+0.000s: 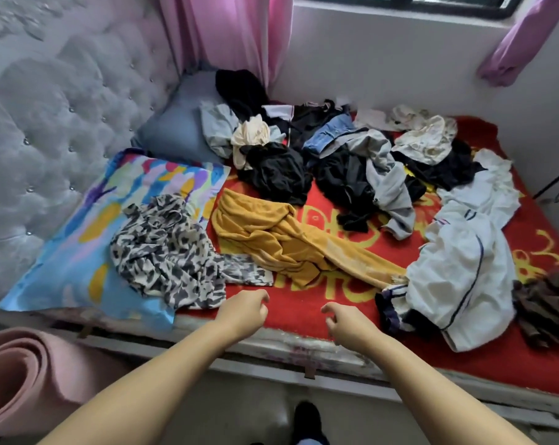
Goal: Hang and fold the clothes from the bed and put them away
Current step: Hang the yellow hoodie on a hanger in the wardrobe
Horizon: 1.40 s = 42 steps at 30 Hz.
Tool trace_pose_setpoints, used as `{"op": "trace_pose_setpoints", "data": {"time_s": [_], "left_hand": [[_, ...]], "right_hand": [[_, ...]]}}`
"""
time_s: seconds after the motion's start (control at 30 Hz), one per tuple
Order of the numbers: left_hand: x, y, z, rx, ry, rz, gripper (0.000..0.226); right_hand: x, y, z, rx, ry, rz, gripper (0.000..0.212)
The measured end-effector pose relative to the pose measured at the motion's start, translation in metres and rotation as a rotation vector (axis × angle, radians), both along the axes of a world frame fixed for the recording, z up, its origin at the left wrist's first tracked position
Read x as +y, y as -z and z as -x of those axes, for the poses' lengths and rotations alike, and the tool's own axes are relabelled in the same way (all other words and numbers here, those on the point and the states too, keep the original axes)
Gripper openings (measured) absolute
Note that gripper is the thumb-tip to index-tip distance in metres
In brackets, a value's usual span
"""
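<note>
Loose clothes cover a bed with a red and yellow blanket (297, 303). A mustard yellow garment (271, 239) lies just beyond my hands. A black-and-white patterned garment (165, 248) lies to its left, partly on a colourful pillow (88, 245). A white garment with dark trim (464, 277) lies at the right. Black, grey, blue and cream clothes (342, 159) are heaped further back. My left hand (244, 311) and my right hand (345, 322) hover over the blanket's near edge, fingers loosely curled, holding nothing.
A tufted grey headboard (47, 130) runs along the left. A grey-blue pillow (175, 126) sits in the far corner under pink curtains (226, 33). A rolled pink mat (21, 380) lies on the floor at lower left. A brown garment (547, 306) hangs at the bed's right edge.
</note>
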<state>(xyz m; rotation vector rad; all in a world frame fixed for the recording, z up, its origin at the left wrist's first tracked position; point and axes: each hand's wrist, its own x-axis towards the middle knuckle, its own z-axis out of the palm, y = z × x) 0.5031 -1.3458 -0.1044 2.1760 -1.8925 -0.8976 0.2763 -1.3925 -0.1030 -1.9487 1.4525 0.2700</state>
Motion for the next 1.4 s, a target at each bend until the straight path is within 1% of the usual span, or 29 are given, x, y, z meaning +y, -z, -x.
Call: {"op": "trace_pose_setpoints", "data": {"time_s": [0.13, 0.3, 0.47, 0.57, 0.63, 0.7, 0.73, 0.8, 0.87, 0.9, 0.93, 0.97, 1.0, 1.03, 1.1, 1.17, 1.2, 1.23, 1.3, 1.33, 1.4], "left_hand": [[-0.051, 0.020, -0.019, 0.020, -0.066, -0.053, 0.036], [-0.131, 0.059, -0.036, 0.012, -0.138, -0.171, 0.034], [-0.223, 0.122, -0.041, 0.040, -0.171, -0.229, 0.033], [-0.278, 0.164, -0.047, 0.070, -0.211, -0.204, 0.039], [-0.311, 0.188, -0.052, 0.066, -0.249, -0.171, 0.042], [-0.339, 0.209, -0.055, 0.119, -0.331, -0.154, 0.043], [-0.350, 0.219, -0.055, 0.175, -0.397, -0.160, 0.043], [-0.364, 0.234, -0.051, 0.281, -0.534, -0.163, 0.041], [-0.369, 0.244, -0.050, 0.354, -0.640, -0.181, 0.039], [-0.369, 0.246, -0.050, 0.394, -0.686, -0.204, 0.040], [-0.368, 0.247, -0.050, 0.439, -0.733, -0.231, 0.043], [-0.365, 0.246, -0.051, 0.496, -0.798, -0.258, 0.046], [-0.364, 0.243, -0.053, 0.581, -0.889, -0.282, 0.049], [-0.361, 0.240, -0.056, 0.689, -0.993, -0.308, 0.053], [-0.357, 0.232, -0.063, 0.906, -1.152, -0.356, 0.063], [-0.353, 0.219, -0.071, 1.022, -1.236, -0.391, 0.077], [-0.350, 0.214, -0.075, 1.037, -1.257, -0.397, 0.083], [-0.345, 0.209, -0.078, 1.015, -1.256, -0.390, 0.082], [-0.328, 0.202, -0.082, 0.871, -1.235, -0.321, 0.063], [-0.317, 0.198, -0.085, 0.793, -1.241, -0.271, 0.053], [-0.290, 0.185, -0.091, 0.742, -1.262, -0.185, 0.039]], "right_hand": [[-0.074, 0.021, -0.016, 0.018, -0.054, -0.043, 0.037], [-0.176, 0.060, -0.044, 0.019, -0.102, -0.060, 0.033], [-0.282, 0.126, -0.083, 0.030, -0.123, -0.031, 0.032], [-0.341, 0.174, -0.111, -0.014, -0.090, 0.058, 0.033], [-0.377, 0.204, -0.130, -0.067, -0.072, 0.154, 0.036], [-0.408, 0.231, -0.147, -0.143, -0.021, 0.205, 0.040], [-0.421, 0.243, -0.155, -0.168, 0.008, 0.201, 0.046], [-0.441, 0.261, -0.168, -0.164, 0.021, 0.116, 0.068], [-0.448, 0.273, -0.178, -0.099, -0.047, -0.032, 0.088], [-0.448, 0.274, -0.182, -0.051, -0.090, -0.084, 0.089], [-0.446, 0.274, -0.185, -0.007, -0.129, -0.103, 0.080], [-0.441, 0.272, -0.188, 0.025, -0.171, -0.086, 0.063], [-0.433, 0.269, -0.190, 0.031, -0.202, -0.039, 0.043], [-0.420, 0.263, -0.192, 0.011, -0.208, 0.011, 0.029], [-0.388, 0.250, -0.194, -0.097, -0.172, 0.079, 0.012], [-0.349, 0.232, -0.197, -0.214, -0.162, 0.112, 0.011], [-0.329, 0.224, -0.199, -0.255, -0.186, 0.114, 0.013], [-0.311, 0.215, -0.201, -0.291, -0.216, 0.104, 0.021], [-0.280, 0.196, -0.203, -0.334, -0.305, 0.066, 0.045], [-0.268, 0.186, -0.202, -0.353, -0.355, 0.037, 0.051], [-0.252, 0.160, -0.195, -0.424, -0.411, -0.014, 0.052]]}}
